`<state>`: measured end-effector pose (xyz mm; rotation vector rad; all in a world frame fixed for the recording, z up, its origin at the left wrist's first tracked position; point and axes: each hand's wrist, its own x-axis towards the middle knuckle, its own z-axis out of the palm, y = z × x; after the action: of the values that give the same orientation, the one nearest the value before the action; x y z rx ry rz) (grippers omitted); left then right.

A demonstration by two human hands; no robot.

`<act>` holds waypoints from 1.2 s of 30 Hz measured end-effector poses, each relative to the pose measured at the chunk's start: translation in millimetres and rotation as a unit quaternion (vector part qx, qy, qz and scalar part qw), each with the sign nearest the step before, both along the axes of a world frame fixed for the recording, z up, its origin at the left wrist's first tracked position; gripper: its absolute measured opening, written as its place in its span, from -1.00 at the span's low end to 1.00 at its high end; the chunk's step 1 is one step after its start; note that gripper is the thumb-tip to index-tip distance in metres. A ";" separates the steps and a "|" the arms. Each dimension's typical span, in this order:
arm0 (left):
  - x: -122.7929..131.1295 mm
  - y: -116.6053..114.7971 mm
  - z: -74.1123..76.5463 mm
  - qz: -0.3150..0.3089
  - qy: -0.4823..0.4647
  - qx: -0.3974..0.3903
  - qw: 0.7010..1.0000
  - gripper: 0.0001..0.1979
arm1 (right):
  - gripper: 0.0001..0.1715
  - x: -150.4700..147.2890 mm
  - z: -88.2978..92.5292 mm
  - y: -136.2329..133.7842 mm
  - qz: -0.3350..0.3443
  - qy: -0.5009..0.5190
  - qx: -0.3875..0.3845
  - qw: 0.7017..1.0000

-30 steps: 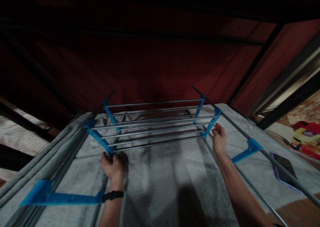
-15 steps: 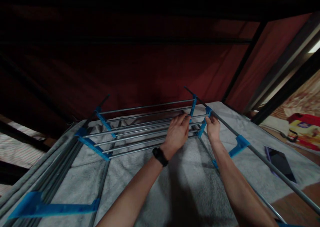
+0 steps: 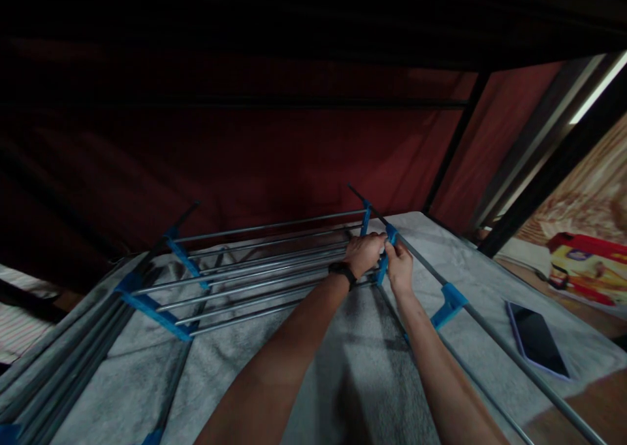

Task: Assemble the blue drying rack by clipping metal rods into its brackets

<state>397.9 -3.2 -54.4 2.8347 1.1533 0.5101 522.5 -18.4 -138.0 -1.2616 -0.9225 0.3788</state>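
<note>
A rack of grey metal rods joined by blue plastic brackets lies on a grey blanket. My left hand, with a black watch at the wrist, is closed around a rod's right end, beside a blue bracket. On the other side of that bracket, my right hand pinches it with thumb and fingers. The two hands nearly meet there, and the rod tip between them is partly hidden. At the rack's left end, another blue bracket holds several rods.
The grey blanket covers the surface below. A phone lies at right, beyond a long side rod. A separate blue bracket sits on that rod. Dark posts and a red cloth stand behind. A red and yellow package is far right.
My left hand has moved right along the rods to the right bracket, close to my right hand. My right hand stays at the bracket. The view has shifted slightly.
</note>
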 end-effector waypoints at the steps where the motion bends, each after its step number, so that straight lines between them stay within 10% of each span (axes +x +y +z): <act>1: -0.4 1.1 -0.3 0.000 -0.006 -0.002 1.000 -0.68 | -0.48 -0.2 0.3 -0.3 -0.004 -0.002 0.002 1.000; 20: 6.1 0.9 17.5 0.060 -0.023 -0.080 0.995 -0.69 | -0.64 -2.6 -0.3 -6.6 -0.004 -0.054 -0.004 0.999; 28: 6.3 -1.6 9.4 0.010 0.016 -0.023 1.000 -0.71 | -0.71 0.1 1.9 -8.8 0.016 -0.058 -0.019 0.998; 36: -11.7 -25.9 -2.5 0.090 0.028 0.059 0.994 -0.72 | -0.85 -0.9 5.4 -10.3 0.014 -0.059 -0.020 0.998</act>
<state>386.2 -29.0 -56.8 2.8750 1.4467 0.5269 521.6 -28.7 -132.6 -1.3204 -1.0385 0.3488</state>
